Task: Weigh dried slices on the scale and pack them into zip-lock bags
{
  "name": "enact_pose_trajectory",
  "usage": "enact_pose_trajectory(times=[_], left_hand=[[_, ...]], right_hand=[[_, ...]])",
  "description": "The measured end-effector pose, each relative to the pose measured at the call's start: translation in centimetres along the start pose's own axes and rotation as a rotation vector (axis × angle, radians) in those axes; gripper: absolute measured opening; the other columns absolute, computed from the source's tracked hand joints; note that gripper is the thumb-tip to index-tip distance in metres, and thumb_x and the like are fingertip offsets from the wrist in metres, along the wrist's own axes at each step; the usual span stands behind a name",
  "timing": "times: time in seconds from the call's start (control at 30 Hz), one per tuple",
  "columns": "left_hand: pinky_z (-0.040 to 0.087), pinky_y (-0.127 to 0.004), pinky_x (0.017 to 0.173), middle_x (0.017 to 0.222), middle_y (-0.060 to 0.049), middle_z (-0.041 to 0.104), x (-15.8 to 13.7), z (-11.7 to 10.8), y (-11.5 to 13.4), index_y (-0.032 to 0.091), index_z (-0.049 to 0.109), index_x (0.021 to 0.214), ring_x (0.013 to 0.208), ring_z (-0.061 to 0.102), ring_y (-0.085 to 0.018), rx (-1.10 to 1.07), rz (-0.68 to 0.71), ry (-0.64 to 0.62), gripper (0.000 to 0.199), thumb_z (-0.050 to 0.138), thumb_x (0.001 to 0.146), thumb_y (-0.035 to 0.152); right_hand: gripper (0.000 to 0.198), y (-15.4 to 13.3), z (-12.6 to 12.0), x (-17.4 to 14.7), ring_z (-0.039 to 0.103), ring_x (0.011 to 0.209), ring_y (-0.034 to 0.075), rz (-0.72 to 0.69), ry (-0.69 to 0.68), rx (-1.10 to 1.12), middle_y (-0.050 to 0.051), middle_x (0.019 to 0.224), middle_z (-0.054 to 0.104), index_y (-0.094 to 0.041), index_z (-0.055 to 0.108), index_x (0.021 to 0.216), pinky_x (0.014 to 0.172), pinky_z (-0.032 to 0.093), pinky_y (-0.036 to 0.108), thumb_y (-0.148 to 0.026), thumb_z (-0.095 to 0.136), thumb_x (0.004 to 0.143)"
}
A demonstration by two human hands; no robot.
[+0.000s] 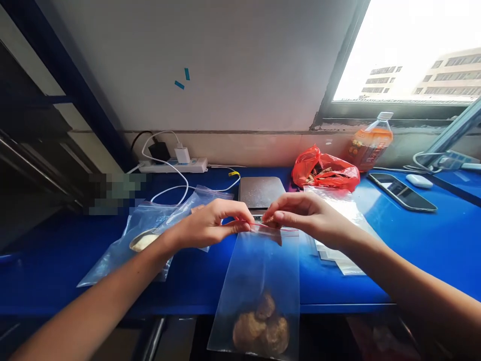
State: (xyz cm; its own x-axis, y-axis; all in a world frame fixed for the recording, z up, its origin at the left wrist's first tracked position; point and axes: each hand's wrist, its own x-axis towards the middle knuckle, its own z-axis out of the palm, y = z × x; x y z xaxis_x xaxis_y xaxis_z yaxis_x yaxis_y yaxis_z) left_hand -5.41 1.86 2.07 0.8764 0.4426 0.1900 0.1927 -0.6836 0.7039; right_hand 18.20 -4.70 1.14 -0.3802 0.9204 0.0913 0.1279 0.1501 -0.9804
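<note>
Thumb and forefinger pressed together, our left hand (pixel 210 220) pinched the red zip edge of a clear zip bag (pixel 263 265) at the table's front, while our right hand (pixel 311 210) kept its fingertips clamped on a small brown piece (pixel 268 219) at the bag's mouth. The bag hung past the edge of the blue table (pixel 417 240), with brown, roundish lumps (pixel 248 331) gathered at its bottom. Just behind our hands lay a metal-topped scale (pixel 262 192). To the left, more clear plastic bags (pixel 116 255) lay flat, partly behind our left forearm, one with pale contents; beyond them, a white power strip (pixel 175 166) ran along the wall with a black plug and a white plug in it. To the right, a pile of clear bags (pixel 347 255) lay beside our right forearm, in front of a red plastic bag (pixel 326 175) of dried brown pieces. Near that stood an orange-labelled drink bottle (pixel 372 145), and farther right we had a smartphone (pixel 403 192) and a small white case (pixel 419 181), below a bright window (pixel 409 55).
</note>
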Motion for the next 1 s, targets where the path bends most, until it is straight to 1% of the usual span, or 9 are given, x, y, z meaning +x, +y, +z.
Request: enact_pose_trajectory(times=[0.07,0.13,0.23,0.37,0.5,0.63,0.8,0.9,1.0], left_hand=[[0.051,-0.028,0.075,0.088,-0.006,0.072,0.0,0.1,-0.3,0.016,0.068,0.089,0.083,0.066,-0.017,-0.002,-0.015,-0.006,0.014,0.056,0.093,0.024],[0.051,-0.028,0.075,0.087,-0.006,0.071,0.1,0.1,-0.5,0.016,0.068,0.088,0.082,0.065,-0.017,-0.005,-0.037,-0.007,0.016,0.056,0.093,0.025],[0.052,-0.028,0.077,0.087,-0.006,0.07,0.2,0.1,-0.8,0.017,0.068,0.086,0.084,0.065,-0.017,-0.019,-0.043,0.012,0.018,0.057,0.094,0.028],[0.054,-0.026,0.076,0.103,-0.008,0.066,0.1,-0.3,-0.5,0.017,0.07,0.083,0.089,0.064,-0.017,-0.102,-0.038,0.182,0.022,0.063,0.092,0.036],[0.054,-0.024,0.069,0.104,-0.007,0.067,0.0,-0.6,-0.4,0.017,0.069,0.081,0.084,0.064,-0.016,-0.208,-0.143,0.383,0.023,0.073,0.083,0.039],[0.052,-0.022,0.06,0.083,-0.003,0.069,0.3,-0.5,-0.9,0.017,0.067,0.085,0.071,0.063,-0.013,-0.366,-0.3,0.478,0.017,0.075,0.078,0.031],[0.048,-0.022,0.057,0.072,0.001,0.063,0.5,-0.3,-1.2,0.017,0.065,0.094,0.063,0.059,-0.011,-0.408,-0.343,0.474,0.022,0.072,0.075,0.026],[0.046,-0.022,0.059,0.073,0.003,0.061,0.4,-0.3,-1.0,0.018,0.061,0.102,0.063,0.056,-0.01,-0.364,-0.316,0.45,0.028,0.068,0.075,0.021],[0.045,-0.022,0.061,0.073,0.004,0.059,0.4,-0.1,-1.1,0.019,0.056,0.101,0.065,0.055,-0.011,-0.291,-0.286,0.395,0.025,0.064,0.077,0.021]], right_hand=[[0.029,0.3,-0.1,-0.1,0.067,0.089,0.017,-0.014,-0.026,-0.054,0.006,0.098,0.071,-0.018,0.074,0.098,0.078,0.053,0.028,-0.044,0.066,0.087],[0.031,0.5,-0.2,-0.3,0.065,0.087,0.016,-0.032,-0.064,-0.155,0.006,0.104,0.068,-0.02,0.075,0.103,0.073,0.052,0.027,-0.045,0.062,0.089],[0.033,0.7,-0.3,-0.8,0.063,0.086,0.017,-0.057,-0.072,-0.298,0.006,0.102,0.067,-0.023,0.073,0.109,0.069,0.05,0.027,-0.047,0.06,0.09],[0.028,1.0,-0.7,-0.9,0.062,0.086,0.018,-0.074,0.042,-0.377,0.005,0.097,0.067,-0.021,0.071,0.098,0.07,0.049,0.027,-0.046,0.062,0.089],[0.026,1.7,-0.7,-0.4,0.059,0.072,0.015,-0.072,0.185,-0.277,0.003,0.085,0.063,-0.02,0.063,0.083,0.059,0.047,0.026,-0.045,0.062,0.088],[0.019,2.1,-0.2,-0.1,0.06,0.065,0.015,-0.115,0.306,-0.07,-0.001,0.069,0.061,-0.023,0.058,0.096,0.06,0.048,0.029,-0.04,0.06,0.088],[0.027,2.0,-0.3,-0.1,0.059,0.057,0.014,-0.143,0.454,-0.065,-0.006,0.063,0.059,-0.024,0.053,0.106,0.058,0.045,0.029,-0.027,0.059,0.081],[0.031,2.4,-0.4,0.1,0.059,0.056,0.013,-0.149,0.464,-0.074,-0.007,0.062,0.059,-0.024,0.051,0.108,0.059,0.045,0.03,-0.022,0.056,0.077],[0.028,3.1,-0.2,0.3,0.056,0.055,0.013,-0.156,0.457,-0.094,-0.007,0.061,0.058,-0.024,0.049,0.102,0.058,0.044,0.029,-0.018,0.053,0.075]])
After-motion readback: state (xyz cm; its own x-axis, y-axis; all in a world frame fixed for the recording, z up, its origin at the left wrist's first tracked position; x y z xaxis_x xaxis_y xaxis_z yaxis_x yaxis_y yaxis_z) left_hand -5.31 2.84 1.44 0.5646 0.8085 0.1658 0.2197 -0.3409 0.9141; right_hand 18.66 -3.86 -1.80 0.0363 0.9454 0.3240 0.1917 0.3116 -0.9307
